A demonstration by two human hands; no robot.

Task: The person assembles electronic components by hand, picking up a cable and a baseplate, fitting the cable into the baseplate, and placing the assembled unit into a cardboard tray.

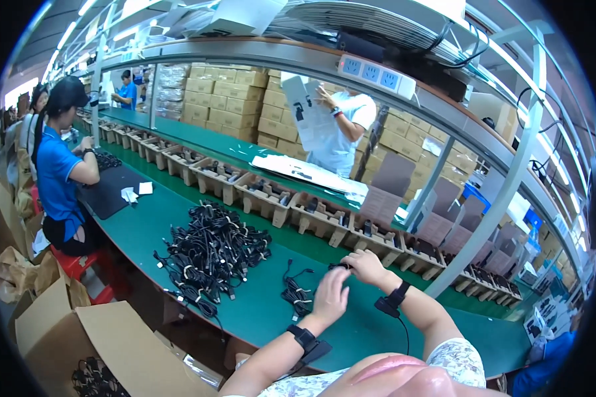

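My right hand (pixel 367 268) is closed, its fingertips pinched on a black cable (pixel 336 266) above the green bench. Only a short dark piece of that cable shows; the fingers cover the rest. Just left of it and a little nearer, my left hand (pixel 331 298) has its fingers stretched upward, with nothing visible in its grasp. A tied black cable bundle (pixel 297 294) lies on the bench beside my left hand. Farther left is a big heap of bundled black cables (pixel 212 245), some with pale ties and light-coloured plugs.
Behind the bench (pixel 391 317), a row of cardboard trays (pixel 265 198) with dark parts runs along a conveyor. An open carton (pixel 132 344) with cables stands at lower left. A co-worker in blue (pixel 63 165) works at left; another person (pixel 344 129) holds a printed sheet across the line.
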